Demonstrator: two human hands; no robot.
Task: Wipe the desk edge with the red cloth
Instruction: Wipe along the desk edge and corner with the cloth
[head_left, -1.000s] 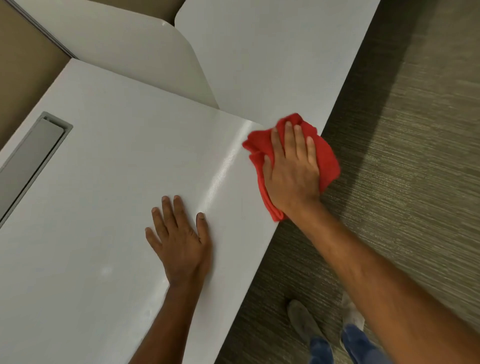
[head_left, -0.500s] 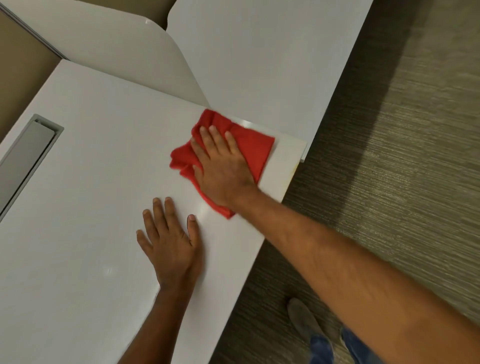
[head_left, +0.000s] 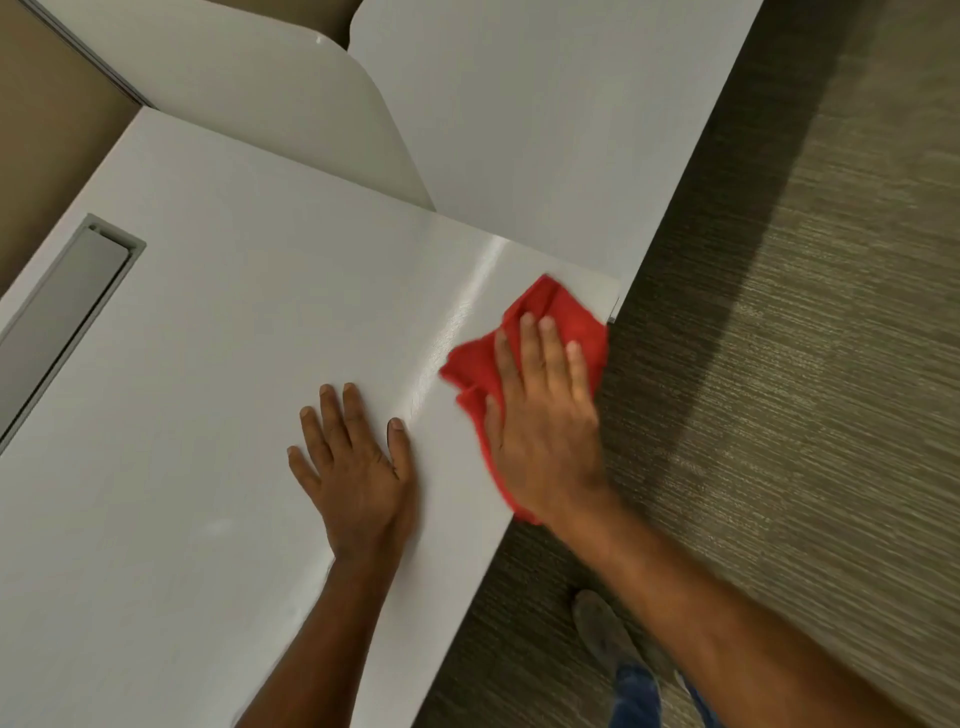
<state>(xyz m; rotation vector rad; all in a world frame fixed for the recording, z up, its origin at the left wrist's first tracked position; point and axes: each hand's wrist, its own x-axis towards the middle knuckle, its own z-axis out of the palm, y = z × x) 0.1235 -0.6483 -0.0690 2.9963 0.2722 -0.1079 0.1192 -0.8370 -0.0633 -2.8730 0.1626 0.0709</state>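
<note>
Red cloth (head_left: 563, 317) is lying crumpled on the white desk (head_left: 208, 364), at its right-hand edge near the far corner; its right side is reaching the desk edge (head_left: 550, 488), and its near tail is running along that edge under the wrist; slightly blurred. Right hand (head_left: 545, 426) is pressing flat on the cloth, palm down, fingers extended and slightly spread, not curled around the fabric; it is pinning the cloth to the surface rather than clutching it; the thumb is lying on the cloth's left part. Left hand (head_left: 353, 462) is resting flat on the bare desk just left of the cloth, fingers splayed, holding nothing, not touching the cloth.

Surroundings: nothing is lying on the desk around the cloth; a bright glare streak is running across the surface between the two hands. Grey recessed cable tray (head_left: 67, 312) is sitting in the desk at the far left, well apart from both hands; its lid is appearing closed, contents cannot be seen. White rounded divider panel (head_left: 291, 119) is standing beyond the desk's far side; a second white desktop (head_left: 545, 130) is lying behind it. Striped grey-brown carpet (head_left: 805, 415) is showing to the right; a shoe (head_left: 602, 629) and blue trouser legs (head_left: 636, 693) are showing below the right forearm.
</note>
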